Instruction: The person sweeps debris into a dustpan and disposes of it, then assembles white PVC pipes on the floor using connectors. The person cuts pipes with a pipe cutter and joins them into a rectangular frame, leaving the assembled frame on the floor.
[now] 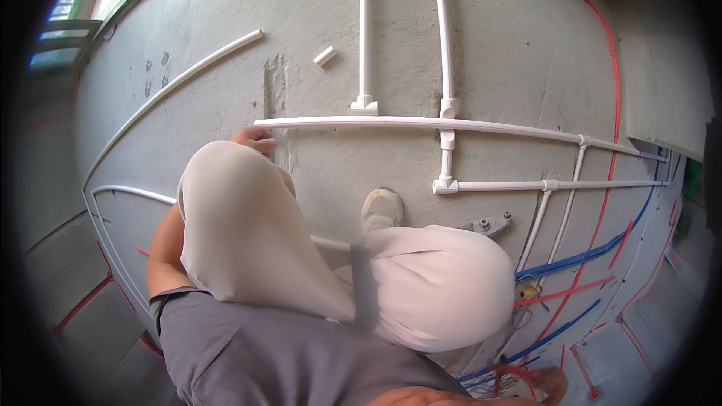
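White conduit pipe runs left to right across the concrete floor, just beyond your bent knees, crossing two upright white runs at their fittings. Its left end lies right by your left hand. That hand rests there with fingers curled, and your knee hides whether it grips the pipe or only touches the floor.

You seem to be at the stage of setting this long pipe in line. Moving it calls for a firm hold on the left end, so it stays seated in the fittings to the right.

Your right hand is low at the near right edge among red and blue cables. It looks closed near a red one, though I cannot tell for sure.

A metal bracket lies right of your shoe, and a short pipe offcut sits far off, apart. No box, bucket or tray shows, so nothing is contained.
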A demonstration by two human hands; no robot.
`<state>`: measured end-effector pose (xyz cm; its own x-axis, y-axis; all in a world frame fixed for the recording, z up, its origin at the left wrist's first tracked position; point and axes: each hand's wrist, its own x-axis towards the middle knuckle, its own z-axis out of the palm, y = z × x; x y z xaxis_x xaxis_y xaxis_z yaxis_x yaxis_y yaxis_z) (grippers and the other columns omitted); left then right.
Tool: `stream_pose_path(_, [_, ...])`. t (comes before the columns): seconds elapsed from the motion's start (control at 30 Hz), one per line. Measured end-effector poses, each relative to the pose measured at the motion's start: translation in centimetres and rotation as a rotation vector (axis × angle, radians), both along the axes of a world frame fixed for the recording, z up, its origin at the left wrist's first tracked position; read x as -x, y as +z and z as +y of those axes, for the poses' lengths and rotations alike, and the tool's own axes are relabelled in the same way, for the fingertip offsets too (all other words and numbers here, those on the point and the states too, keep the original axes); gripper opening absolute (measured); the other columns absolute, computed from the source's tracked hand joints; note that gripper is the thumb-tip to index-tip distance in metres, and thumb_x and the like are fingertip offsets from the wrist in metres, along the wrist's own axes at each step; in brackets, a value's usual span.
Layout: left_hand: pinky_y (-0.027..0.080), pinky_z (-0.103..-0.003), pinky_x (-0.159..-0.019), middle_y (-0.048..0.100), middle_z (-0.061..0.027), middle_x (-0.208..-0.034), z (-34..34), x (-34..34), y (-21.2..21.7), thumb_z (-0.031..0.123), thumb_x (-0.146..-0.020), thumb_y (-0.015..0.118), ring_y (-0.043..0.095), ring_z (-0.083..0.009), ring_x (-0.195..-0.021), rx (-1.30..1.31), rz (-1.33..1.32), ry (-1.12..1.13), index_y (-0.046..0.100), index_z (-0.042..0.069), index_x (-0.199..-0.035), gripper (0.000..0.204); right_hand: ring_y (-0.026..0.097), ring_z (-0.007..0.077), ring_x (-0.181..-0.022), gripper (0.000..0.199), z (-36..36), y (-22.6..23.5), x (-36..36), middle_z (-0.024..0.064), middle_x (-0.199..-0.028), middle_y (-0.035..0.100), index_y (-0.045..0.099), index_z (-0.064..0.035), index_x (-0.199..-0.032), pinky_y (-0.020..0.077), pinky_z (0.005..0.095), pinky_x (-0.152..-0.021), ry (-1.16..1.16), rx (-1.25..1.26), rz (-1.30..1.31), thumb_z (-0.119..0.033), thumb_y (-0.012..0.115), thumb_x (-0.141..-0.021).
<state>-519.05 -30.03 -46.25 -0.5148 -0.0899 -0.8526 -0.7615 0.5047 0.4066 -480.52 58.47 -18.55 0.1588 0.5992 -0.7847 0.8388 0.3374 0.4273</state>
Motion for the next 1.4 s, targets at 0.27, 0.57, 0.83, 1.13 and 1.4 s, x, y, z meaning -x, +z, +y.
stream_pose_path(0.27, [0.050,-0.038,-0.083,0.071,-0.0083,-0.099,6.6,-2.5,13.6,0.028,-0.097,0.064,0.068,-0.0208,-0.095,0.052,-0.353,-0.539,0.073,0.007,-0.108,0.025,0.062,0.0127,-0.080,0.058,-16.0,-8.1,33.8,0.0057,-0.095,0.061,0.057,0.0072,-0.126,0.0522,0.0270,-0.072,0.226,0.740,0.518,-0.010,0.077,-0.074])
stream_pose_path(0.57, [0.053,-0.038,-0.083,0.069,-0.0139,-0.110,9.4,-5.8,8.2,0.050,-0.100,0.063,0.065,-0.0244,-0.102,-0.142,-0.090,-0.150,0.065,0.001,-0.124,0.055,0.068,0.0371,-0.103,0.031,-45.8,-23.5,40.6,0.0183,-0.112,0.072,0.064,-0.0065,-0.119,0.0516,0.0438,-0.088,1.226,1.330,0.322,-0.017,0.068,-0.090])
stream_pose_path(0.83, [0.049,-0.038,-0.093,0.071,-0.0128,-0.112,6.0,-3.8,1.4,0.057,-0.104,0.054,0.063,-0.0214,-0.103,-0.251,0.173,0.109,0.066,-0.002,-0.127,0.064,0.069,0.0240,-0.098,0.037,-46.8,-26.5,37.8,0.0134,-0.104,0.073,0.062,-0.0031,-0.127,0.0521,0.0379,-0.090,0.763,1.410,0.539,-0.005,0.063,-0.090])
stream_pose_path(1.13, [0.049,-0.040,-0.103,0.055,-0.0089,-0.144,10.0,-3.2,-1.8,0.002,-0.082,0.077,0.059,-0.0244,-0.117,-0.490,0.213,-0.356,0.043,0.019,-0.158,0.085,0.055,0.0137,-0.096,0.050,-42.7,-28.0,33.8,0.0052,-0.107,0.060,0.054,0.0003,-0.142,0.0460,0.0274,-0.087,0.336,1.270,0.765,-0.008,0.058,-0.092])
stream_pose_path(1.4, [0.051,-0.037,-0.096,0.062,-0.0067,-0.123,14.6,-5.5,-6.2,0.013,-0.099,0.069,0.061,-0.0230,-0.106,-0.744,0.473,-0.209,0.053,0.013,-0.142,0.046,0.054,0.0133,-0.095,0.061,-45.9,-28.7,32.5,0.0039,-0.107,0.062,0.053,-0.0015,-0.144,0.0448,0.0295,-0.087,0.335,1.162,0.830,-0.037,0.069,-0.097])
